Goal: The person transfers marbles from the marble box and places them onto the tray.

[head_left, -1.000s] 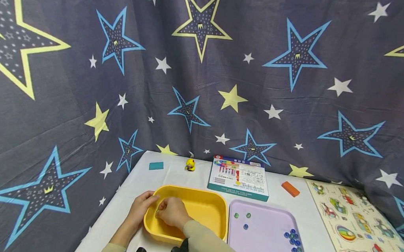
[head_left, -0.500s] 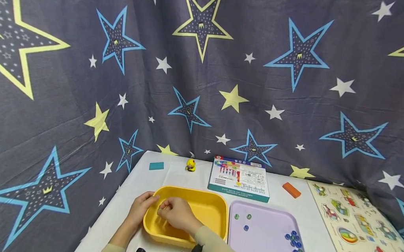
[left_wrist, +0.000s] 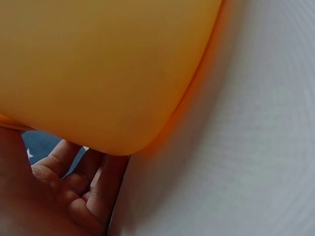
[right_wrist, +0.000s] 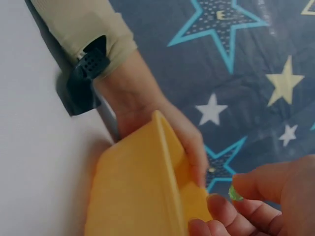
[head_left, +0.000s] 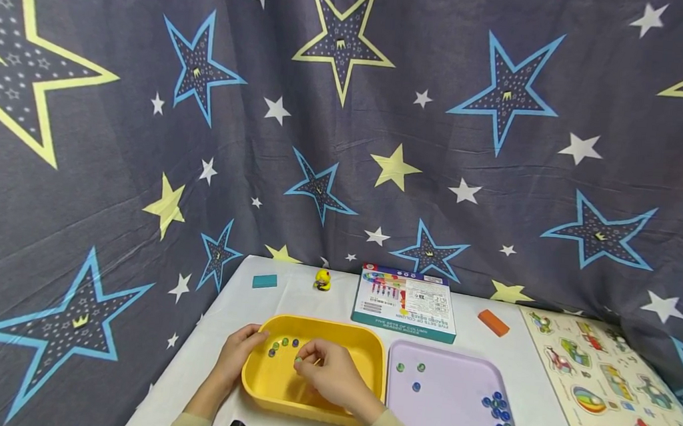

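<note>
At the left end of a yellow plastic bin [head_left: 326, 409], my left hand [head_left: 237, 353] holds the wall, its thumb over the rim in the right wrist view. In the left wrist view its other fingers [left_wrist: 106, 187] lie against the outside. Above the bin's middle, my right hand [head_left: 331, 373] pinches a green glass marble [right_wrist: 235, 193] between thumb and fingertips. Several blue and green marbles [head_left: 285, 342] lie in the bin's far left corner.
Right of the bin, a lilac tray [head_left: 440, 415] holds more marbles, many clustered along its right side. Behind are a teal block [head_left: 264, 280], a yellow toy figure [head_left: 322, 280], a boxed bead set [head_left: 405, 305] and an orange block [head_left: 493, 322]. A picture puzzle board [head_left: 617, 388] lies far right.
My right hand has come up from the bin's left part and moved right with the green marble, uncovering the marbles in the far left corner. My left hand has stayed put.
</note>
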Available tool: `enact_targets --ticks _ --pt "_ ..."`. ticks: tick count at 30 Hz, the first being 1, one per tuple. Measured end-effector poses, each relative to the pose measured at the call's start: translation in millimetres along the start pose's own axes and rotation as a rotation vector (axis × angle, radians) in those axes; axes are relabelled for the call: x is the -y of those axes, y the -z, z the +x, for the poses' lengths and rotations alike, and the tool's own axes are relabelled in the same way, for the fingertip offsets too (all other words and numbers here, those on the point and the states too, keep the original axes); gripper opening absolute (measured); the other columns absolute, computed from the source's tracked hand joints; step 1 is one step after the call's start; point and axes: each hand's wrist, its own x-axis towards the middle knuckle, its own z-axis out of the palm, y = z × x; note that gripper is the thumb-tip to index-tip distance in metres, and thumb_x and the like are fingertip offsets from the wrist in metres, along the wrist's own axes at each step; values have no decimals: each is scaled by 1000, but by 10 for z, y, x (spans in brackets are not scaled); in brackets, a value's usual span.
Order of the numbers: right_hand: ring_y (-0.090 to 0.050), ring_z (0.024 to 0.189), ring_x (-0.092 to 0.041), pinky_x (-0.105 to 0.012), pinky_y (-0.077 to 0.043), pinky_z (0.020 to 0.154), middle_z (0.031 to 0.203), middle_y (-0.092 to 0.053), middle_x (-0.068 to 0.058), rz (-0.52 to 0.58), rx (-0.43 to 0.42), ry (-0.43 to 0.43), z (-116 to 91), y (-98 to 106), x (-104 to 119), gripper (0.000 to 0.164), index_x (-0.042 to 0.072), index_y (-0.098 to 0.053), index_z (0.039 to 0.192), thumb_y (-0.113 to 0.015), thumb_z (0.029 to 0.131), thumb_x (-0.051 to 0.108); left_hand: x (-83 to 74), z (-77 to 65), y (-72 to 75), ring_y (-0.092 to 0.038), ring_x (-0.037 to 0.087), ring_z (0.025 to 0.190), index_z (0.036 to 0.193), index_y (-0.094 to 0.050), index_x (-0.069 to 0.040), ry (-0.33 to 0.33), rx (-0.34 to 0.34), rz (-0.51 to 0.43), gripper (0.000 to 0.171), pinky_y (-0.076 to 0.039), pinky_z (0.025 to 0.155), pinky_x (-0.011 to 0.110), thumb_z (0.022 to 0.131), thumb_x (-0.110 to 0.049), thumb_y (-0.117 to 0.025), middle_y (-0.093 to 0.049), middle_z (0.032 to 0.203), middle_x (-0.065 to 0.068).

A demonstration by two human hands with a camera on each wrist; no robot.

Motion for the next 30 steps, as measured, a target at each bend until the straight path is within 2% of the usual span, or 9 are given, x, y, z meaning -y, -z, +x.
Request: enact_targets --ticks 5,8,12,18,23,30 --pt "-53 60 -15 -35 -51 53 79 -60 -5 31 -25 50 -156 173 -8 11 7 -58 91 -61 84 14 3 5 1 -53 19 82 100 -63 -8 4 4 -3 37 -46 69 27 84 -40 -58 -61 94 8" --pt "-53 61 -16 -39 -51 53 81 -58 -8 46 -51 65 -230 313 -34 14 2 -57 95 -60 83 8 4 1 0 -53 19 83 100 -63 -8 6 4 -2 38 -46 69 27 83 -42 -58 -61 94 8" --pt "-50 56 -12 -36 -51 50 83 -57 -9 40 -117 61 -338 520 -76 18 1 -58 97 -62 81 8 2 -6 -3 -53 19 83 100 -63 -7 -3 -3 -5 40 -46 70 26 83 -43 -58 -61 94 8" --pt "-47 53 -12 -27 -46 46 81 -58 -10 86 -283 -5 -473 820 -177 15 4 -60 97 -61 82 7 13 2 4 -54 18 81 102 -62 -5 -6 2 -19 41 -46 67 26 84 -41 -58 -61 94 10" --pt "-50 57 -18 -26 -44 46 79 -58 -10 98 -419 -67 -508 1067 -254 16 3 -61 97 -61 82 7 25 8 15 -54 18 81 103 -62 -4 -8 2 -25 41 -47 66 26 84 -41 -59 -61 94 12" --pt "-53 64 -18 -30 -48 53 85 -58 -9 6 -475 -111 -552 1385 -467 27 4 -59 104 -65 83 19 31 16 1 -54 20 81 102 -63 -6 4 10 -31 41 -47 68 28 82 -42 -59 -61 92 11"
